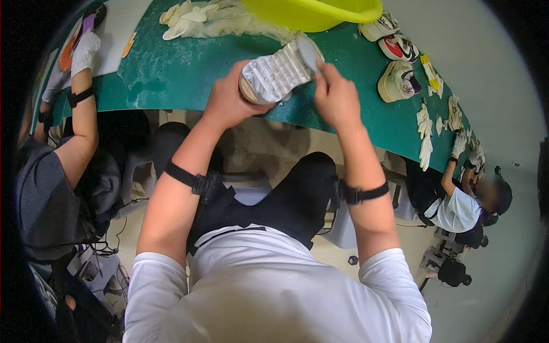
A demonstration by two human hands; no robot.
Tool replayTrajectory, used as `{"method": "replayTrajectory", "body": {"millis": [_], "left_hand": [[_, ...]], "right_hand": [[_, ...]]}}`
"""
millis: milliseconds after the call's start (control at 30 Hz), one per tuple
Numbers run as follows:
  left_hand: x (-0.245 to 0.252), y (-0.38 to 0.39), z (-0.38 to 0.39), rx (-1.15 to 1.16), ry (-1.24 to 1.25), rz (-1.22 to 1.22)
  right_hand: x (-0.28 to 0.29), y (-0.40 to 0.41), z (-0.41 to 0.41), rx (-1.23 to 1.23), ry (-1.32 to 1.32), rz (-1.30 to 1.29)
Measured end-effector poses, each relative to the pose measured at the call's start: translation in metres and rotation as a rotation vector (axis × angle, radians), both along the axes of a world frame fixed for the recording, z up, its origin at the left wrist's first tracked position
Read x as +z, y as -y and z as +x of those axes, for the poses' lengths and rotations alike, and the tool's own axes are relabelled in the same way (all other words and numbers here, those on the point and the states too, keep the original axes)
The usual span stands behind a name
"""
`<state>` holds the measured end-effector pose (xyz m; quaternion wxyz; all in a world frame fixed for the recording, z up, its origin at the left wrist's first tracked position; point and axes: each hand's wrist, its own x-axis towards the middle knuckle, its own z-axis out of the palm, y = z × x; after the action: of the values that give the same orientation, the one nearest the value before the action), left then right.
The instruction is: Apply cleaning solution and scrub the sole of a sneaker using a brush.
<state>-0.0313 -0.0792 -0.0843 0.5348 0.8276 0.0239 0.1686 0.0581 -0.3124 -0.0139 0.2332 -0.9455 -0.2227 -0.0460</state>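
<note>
My left hand (233,96) grips a shoe (274,77) by its heel end, sole upward, above the near part of the green table (180,81). The sole is pale and ridged and looks wet. In my right hand (336,94) is the handle of a grey brush (307,53), whose bristles touch the sole near the shoe's far right end. The shoe's upper is mostly hidden beneath the sole and my left hand.
A yellow-green plastic basin (317,15) stands beyond the shoe, beside crumpled pale gloves (186,19). Several shoes (398,81) and white gloves (424,137) lie along the right. Co-workers sit at both sides; a gloved hand (85,51) at left holds a brush near another shoe.
</note>
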Motion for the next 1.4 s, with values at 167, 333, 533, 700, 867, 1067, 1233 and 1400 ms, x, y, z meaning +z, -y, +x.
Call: {"method": "replayTrajectory", "body": {"millis": [167, 333, 533, 700, 867, 1067, 1233, 1400], "left_hand": [[-0.01, 0.0, 0.005, 0.019, 0.087, -0.012], [-0.012, -0.002, 0.006, 0.043, 0.037, -0.016], [-0.009, -0.004, 0.004, 0.032, 0.009, -0.022], [-0.003, -0.003, 0.001, 0.034, 0.001, 0.001], [-0.003, 0.001, 0.0, 0.059, 0.003, 0.043], [-0.007, -0.001, 0.005, 0.069, 0.024, 0.011], [-0.006, -0.001, 0.002, 0.064, 0.043, 0.005], [-0.008, 0.001, 0.005, 0.063, 0.063, -0.017]], "right_hand": [[-0.004, 0.001, 0.024, -0.065, 0.053, 0.003], [0.014, -0.014, -0.034, -0.001, -0.095, 0.086], [0.016, -0.008, -0.033, 0.037, -0.068, 0.037], [-0.003, 0.006, 0.032, -0.077, 0.027, -0.062], [-0.006, 0.002, 0.021, -0.089, 0.039, -0.004], [0.018, -0.02, -0.061, 0.11, -0.09, 0.223], [0.015, -0.024, -0.029, 0.067, 0.034, 0.056], [0.003, -0.018, 0.029, 0.062, -0.008, 0.072]]}}
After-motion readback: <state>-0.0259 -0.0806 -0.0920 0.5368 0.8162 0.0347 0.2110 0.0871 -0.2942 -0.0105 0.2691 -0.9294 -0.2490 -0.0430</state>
